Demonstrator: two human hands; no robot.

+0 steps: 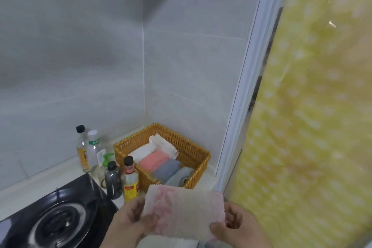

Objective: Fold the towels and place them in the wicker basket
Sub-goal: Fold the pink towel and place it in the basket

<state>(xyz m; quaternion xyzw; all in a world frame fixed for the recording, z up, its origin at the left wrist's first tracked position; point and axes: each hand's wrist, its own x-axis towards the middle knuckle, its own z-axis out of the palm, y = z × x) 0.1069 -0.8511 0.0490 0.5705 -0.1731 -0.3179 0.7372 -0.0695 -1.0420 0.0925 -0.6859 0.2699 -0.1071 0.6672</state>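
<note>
Stove burner (58,225), far left: cut off by the left and bottom edges, so you see only part of the black glass top.

Bottles, between stove and basket: four capped and one green pump (106,159), five in all. The pump's body is mostly hidden behind the dark bottle (112,181) and the yellow bottle (130,183). Labels are too blurred to read.

Your left hand (130,221): the grip pinches the left edge of the pink-and-white towel (185,211), thumb on the front. The wrist runs out of frame.

The towel is held up flat between both hands, just in front of the wicker basket (193,147). It hides the basket's near corner.

The basket stands on the table in the tiled corner. Five folded towels are inside: one cream, one white, one pink, two grey. Their lower parts are hidden.

Your right hand (231,225): the grip pinches the towel's lower right corner.

Yellow dotted curtain (312,127), far right: blurred, cut off at the edge.
</note>
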